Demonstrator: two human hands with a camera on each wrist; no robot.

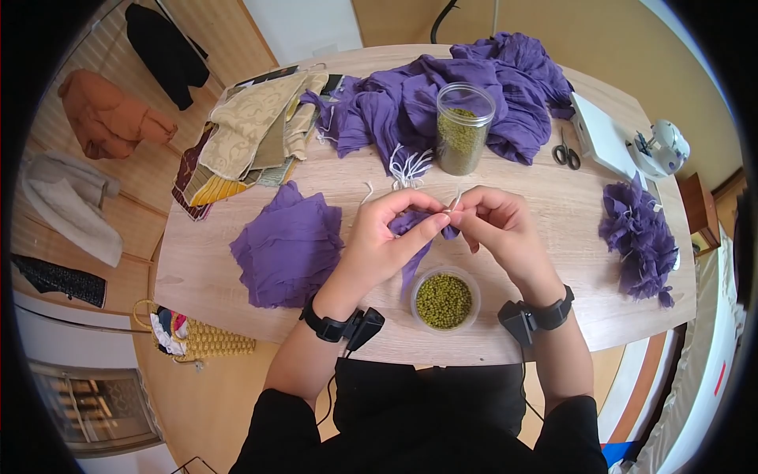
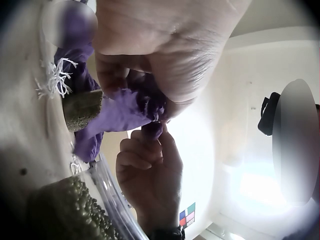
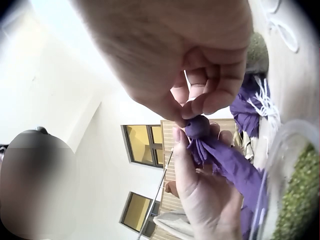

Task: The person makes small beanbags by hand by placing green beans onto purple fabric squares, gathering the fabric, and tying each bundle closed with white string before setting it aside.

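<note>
In the head view, my left hand grips a purple cloth above the table's front part, its tail hanging down. My right hand is at the cloth's gathered end, thumb and forefinger pinching a thin white string. The right wrist view shows a round purple bulb at that end, between both hands' fingertips, with cloth folds fanning below it. In the left wrist view the bulb is partly covered by fingers. Green beans fill a round open tub just below the hands.
A clear jar of beans, white strings and a heap of purple fabric lie beyond the hands. Stacked purple pieces and patterned cloths are left; scissors, sewing machine and purple bundles right.
</note>
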